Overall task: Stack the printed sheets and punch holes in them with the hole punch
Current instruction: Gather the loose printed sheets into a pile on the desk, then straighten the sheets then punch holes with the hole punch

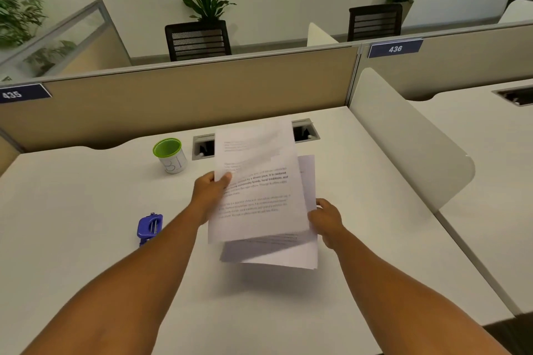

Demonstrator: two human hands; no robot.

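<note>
Several printed sheets (259, 196) are held above the white desk (86, 239), loosely overlapped and not squared up; the lower ones stick out at the bottom and right. My left hand (209, 194) grips the top sheet's left edge, thumb on the paper. My right hand (327, 217) holds the right edge of the sheets underneath. A small blue hole punch (150, 227) lies on the desk to the left of my left forearm, untouched.
A white cup with a green rim (170, 155) stands at the back left. A cable cutout (304, 131) sits behind the sheets. A beige partition (187, 89) closes the back, and a white side divider (403, 135) bounds the right.
</note>
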